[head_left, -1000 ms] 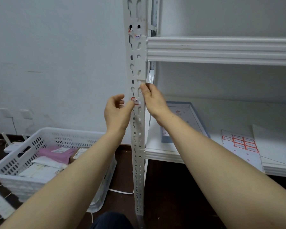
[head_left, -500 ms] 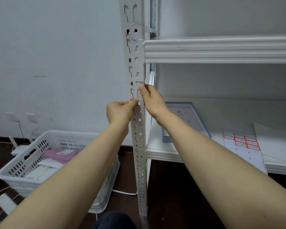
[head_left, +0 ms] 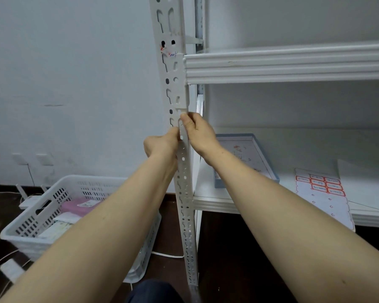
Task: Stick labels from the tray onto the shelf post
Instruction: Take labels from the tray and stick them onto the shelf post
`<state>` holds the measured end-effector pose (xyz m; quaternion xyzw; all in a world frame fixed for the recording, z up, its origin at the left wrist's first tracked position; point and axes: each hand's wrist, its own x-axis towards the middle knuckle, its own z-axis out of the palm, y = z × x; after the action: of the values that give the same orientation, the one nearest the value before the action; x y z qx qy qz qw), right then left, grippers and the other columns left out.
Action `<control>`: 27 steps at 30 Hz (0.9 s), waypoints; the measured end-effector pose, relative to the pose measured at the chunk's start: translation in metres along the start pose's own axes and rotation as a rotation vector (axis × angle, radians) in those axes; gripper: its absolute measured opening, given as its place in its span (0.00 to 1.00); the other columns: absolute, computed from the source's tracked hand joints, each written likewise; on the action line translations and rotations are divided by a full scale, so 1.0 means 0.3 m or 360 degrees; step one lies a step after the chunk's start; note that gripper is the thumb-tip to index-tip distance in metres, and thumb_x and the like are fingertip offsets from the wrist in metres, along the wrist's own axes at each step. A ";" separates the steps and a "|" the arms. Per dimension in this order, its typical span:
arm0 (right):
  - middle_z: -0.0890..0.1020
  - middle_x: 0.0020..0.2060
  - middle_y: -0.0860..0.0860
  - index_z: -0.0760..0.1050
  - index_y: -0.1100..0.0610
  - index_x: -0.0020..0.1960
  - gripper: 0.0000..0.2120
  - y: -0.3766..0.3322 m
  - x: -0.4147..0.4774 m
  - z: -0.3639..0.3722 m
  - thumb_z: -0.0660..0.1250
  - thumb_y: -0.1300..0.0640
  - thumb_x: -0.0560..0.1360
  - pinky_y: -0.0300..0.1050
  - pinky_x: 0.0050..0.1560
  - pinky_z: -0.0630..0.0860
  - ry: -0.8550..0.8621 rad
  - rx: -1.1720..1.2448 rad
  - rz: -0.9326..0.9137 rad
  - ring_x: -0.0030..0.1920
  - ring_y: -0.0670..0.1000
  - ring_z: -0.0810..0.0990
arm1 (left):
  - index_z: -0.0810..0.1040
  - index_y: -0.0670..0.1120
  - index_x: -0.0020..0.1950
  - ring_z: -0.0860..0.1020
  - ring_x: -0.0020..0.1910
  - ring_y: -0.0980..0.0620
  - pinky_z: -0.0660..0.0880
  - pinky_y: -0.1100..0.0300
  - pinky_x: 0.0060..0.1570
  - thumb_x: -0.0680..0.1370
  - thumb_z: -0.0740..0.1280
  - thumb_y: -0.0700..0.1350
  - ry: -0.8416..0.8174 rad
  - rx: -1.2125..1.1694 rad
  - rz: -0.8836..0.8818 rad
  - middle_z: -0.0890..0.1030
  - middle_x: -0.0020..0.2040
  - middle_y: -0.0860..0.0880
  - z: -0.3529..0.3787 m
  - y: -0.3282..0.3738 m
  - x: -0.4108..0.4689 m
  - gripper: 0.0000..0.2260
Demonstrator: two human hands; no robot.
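White wall [head_left: 74, 84] behind, slotted shelf post [head_left: 185, 193] upright at the rack's front corner. Now the right hand [head_left: 200, 134] pinches the post's right edge, thumb on its face; the left hand [head_left: 162, 144] presses curled fingers at the left edge, whatever's beneath them hidden. On the lower shelf [head_left: 293, 149] sits the tray [head_left: 265, 158] beside the post, label sheet [head_left: 322, 189] further right

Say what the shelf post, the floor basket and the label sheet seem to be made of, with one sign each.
The shelf post looks like painted steel, matte white: a thin strip with punched slots. The basket seems moulded plastic, white, faintly glossy: slotted walls, rounded rim. The label sheet looks like matte paper: thin, flat, printed red borders.
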<state>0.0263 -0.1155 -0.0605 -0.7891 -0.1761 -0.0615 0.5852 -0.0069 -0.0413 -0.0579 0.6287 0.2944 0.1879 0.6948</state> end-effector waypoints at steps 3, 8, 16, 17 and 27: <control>0.75 0.63 0.53 0.67 0.59 0.67 0.20 0.000 -0.001 -0.002 0.53 0.49 0.81 0.39 0.54 0.65 -0.0001 -0.0004 0.0006 0.60 0.50 0.72 | 0.70 0.43 0.28 0.61 0.18 0.51 0.59 0.72 0.20 0.70 0.67 0.43 0.0009 -0.0020 -0.0009 0.66 0.16 0.52 0.005 -0.005 -0.003 0.12; 0.75 0.63 0.54 0.66 0.59 0.67 0.20 -0.005 -0.002 -0.003 0.52 0.49 0.81 0.39 0.53 0.65 -0.0010 -0.0032 -0.0018 0.57 0.48 0.71 | 0.70 0.43 0.28 0.60 0.21 0.50 0.59 0.71 0.22 0.70 0.66 0.42 0.0019 -0.0034 -0.0003 0.66 0.23 0.49 0.006 -0.015 0.004 0.12; 0.76 0.62 0.54 0.67 0.59 0.67 0.20 -0.004 -0.002 -0.001 0.53 0.49 0.81 0.38 0.52 0.64 0.0005 -0.0039 -0.0039 0.55 0.47 0.71 | 0.66 0.45 0.28 0.59 0.20 0.52 0.58 0.71 0.21 0.71 0.68 0.43 0.0010 -0.0131 -0.0054 0.65 0.26 0.49 -0.020 -0.038 0.016 0.15; 0.76 0.62 0.54 0.67 0.59 0.67 0.20 -0.004 -0.002 -0.001 0.52 0.49 0.81 0.38 0.51 0.64 0.0006 -0.0038 -0.0044 0.55 0.48 0.71 | 0.65 0.45 0.28 0.58 0.17 0.53 0.56 0.72 0.20 0.71 0.68 0.43 -0.0004 -0.0151 -0.0057 0.65 0.24 0.49 -0.027 -0.042 0.016 0.16; 0.76 0.57 0.52 0.67 0.59 0.67 0.19 0.000 0.004 -0.003 0.53 0.49 0.81 0.40 0.52 0.66 -0.0023 0.0024 -0.0029 0.54 0.47 0.71 | 0.81 0.43 0.40 0.66 0.27 0.54 0.64 0.65 0.25 0.73 0.71 0.43 -0.0237 -0.0048 0.0273 0.74 0.29 0.52 -0.077 -0.063 0.007 0.04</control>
<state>0.0275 -0.1161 -0.0597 -0.7835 -0.1881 -0.0599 0.5891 -0.0223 -0.0251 -0.0778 0.6533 0.1841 0.2038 0.7055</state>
